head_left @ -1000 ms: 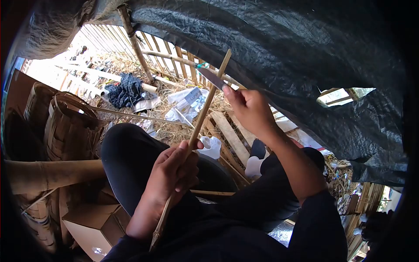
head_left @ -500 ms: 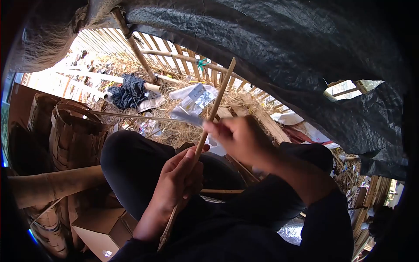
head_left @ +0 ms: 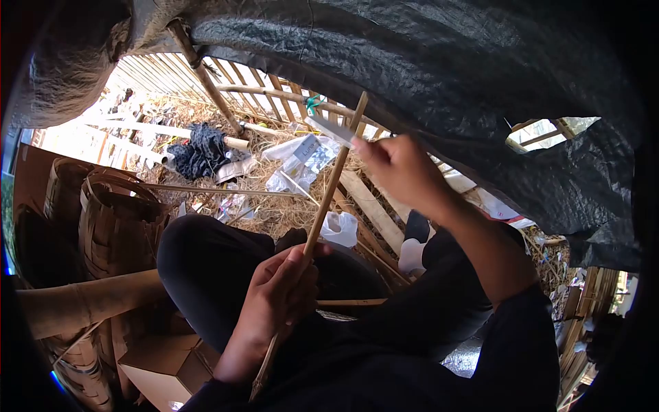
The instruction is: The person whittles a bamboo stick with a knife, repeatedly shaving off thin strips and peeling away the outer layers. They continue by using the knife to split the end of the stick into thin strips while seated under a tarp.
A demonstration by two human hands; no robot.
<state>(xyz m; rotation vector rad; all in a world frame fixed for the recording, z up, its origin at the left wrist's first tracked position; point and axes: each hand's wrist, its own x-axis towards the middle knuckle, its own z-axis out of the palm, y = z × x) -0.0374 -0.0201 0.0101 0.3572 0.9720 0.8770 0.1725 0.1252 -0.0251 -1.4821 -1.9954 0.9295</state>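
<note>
My left hand (head_left: 280, 285) is closed around the lower part of a long bamboo strip (head_left: 328, 191), thumb on top. The strip slants up and away from my lap, its far end near the black tarp. In my right hand (head_left: 398, 168), shut on its handle, is a knife (head_left: 333, 129) with a pale blade pointing to the upper left. The blade crosses the strip near its upper end. The knife's handle is hidden in my fingers.
Woven baskets (head_left: 117, 220), a thick bamboo pole (head_left: 96, 299) and a cardboard box (head_left: 165, 371) stand at my left. Straw, plastic bags (head_left: 339, 228) and planks (head_left: 373, 209) cover the ground ahead. A black tarp (head_left: 439, 89) hangs low overhead before a bamboo fence (head_left: 274, 93).
My right hand with the knife has moved up along the strip, from its middle toward the far end. The left hand stays nearly in place on the strip.
</note>
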